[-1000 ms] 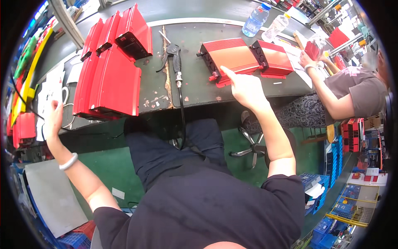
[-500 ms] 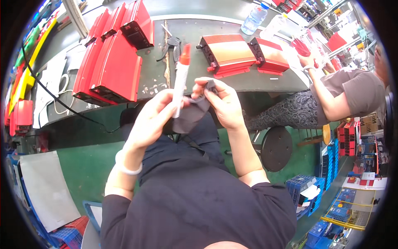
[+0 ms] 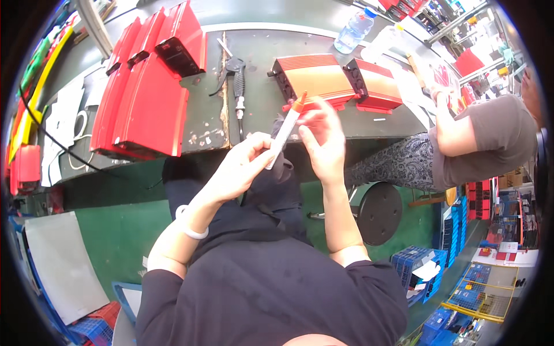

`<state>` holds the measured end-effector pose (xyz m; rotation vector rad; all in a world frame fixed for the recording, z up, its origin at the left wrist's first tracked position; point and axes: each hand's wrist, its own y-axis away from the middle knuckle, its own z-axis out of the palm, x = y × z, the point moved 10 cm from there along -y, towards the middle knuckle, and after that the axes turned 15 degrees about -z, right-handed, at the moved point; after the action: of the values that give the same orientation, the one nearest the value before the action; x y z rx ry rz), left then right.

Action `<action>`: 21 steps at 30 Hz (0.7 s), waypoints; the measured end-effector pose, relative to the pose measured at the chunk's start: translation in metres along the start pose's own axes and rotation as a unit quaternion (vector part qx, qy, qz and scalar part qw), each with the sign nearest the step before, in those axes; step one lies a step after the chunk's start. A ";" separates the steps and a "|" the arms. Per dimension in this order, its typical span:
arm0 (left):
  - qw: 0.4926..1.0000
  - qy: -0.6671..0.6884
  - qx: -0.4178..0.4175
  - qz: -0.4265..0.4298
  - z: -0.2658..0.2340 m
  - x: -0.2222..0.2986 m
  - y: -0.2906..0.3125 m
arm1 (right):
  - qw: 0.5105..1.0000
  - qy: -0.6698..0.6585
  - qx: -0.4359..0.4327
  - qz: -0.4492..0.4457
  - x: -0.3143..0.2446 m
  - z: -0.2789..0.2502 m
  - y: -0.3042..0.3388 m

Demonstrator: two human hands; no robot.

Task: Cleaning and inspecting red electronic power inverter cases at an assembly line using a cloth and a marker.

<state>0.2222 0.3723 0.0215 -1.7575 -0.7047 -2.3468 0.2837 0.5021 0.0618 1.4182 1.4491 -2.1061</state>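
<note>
My left hand (image 3: pixel 239 167) is closed round a white marker pen (image 3: pixel 283 137), which tilts up to the right with its orange end uppermost. A dark grey cloth (image 3: pixel 281 171) hangs just below those fingers, over my lap; whether they also grip it is hidden. Close to the orange end is my right hand (image 3: pixel 324 141), its thumb and fingers apart, slightly blurred, with nothing visible in it. Beyond both hands, on the bench, an orange-red finned metal case (image 3: pixel 314 78) lies beside a smaller one (image 3: pixel 375 85).
Several red cases (image 3: pixel 147 109) stand at the bench's left. A black air blow gun (image 3: pixel 236 78) lies mid-bench. A water bottle (image 3: pixel 355 30) stands farther back. To the right, a co-worker (image 3: pixel 479 127) works at the bench, near a round black stool (image 3: pixel 380 213).
My left hand has moved right with the marker, which now leans right. My right hand has let go of the grey cloth and opened beside the marker's orange end.
</note>
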 end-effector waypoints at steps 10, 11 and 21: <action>0.973 -0.198 0.045 0.107 0.034 0.034 -0.008 | 0.804 0.444 -0.131 -0.372 -0.119 -0.033 -0.062; 0.966 -0.226 0.044 0.117 0.034 0.034 -0.010 | 0.930 0.193 0.053 -0.308 -0.130 -0.114 -0.052; 0.984 -0.151 -0.034 -0.083 0.024 -0.028 -0.026 | 0.810 0.077 0.343 -0.471 -0.201 -0.183 -0.019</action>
<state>0.2421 0.4009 -0.0076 -2.1939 -0.8518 -2.2495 0.4811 0.5956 0.2243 1.1460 1.7776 -3.4879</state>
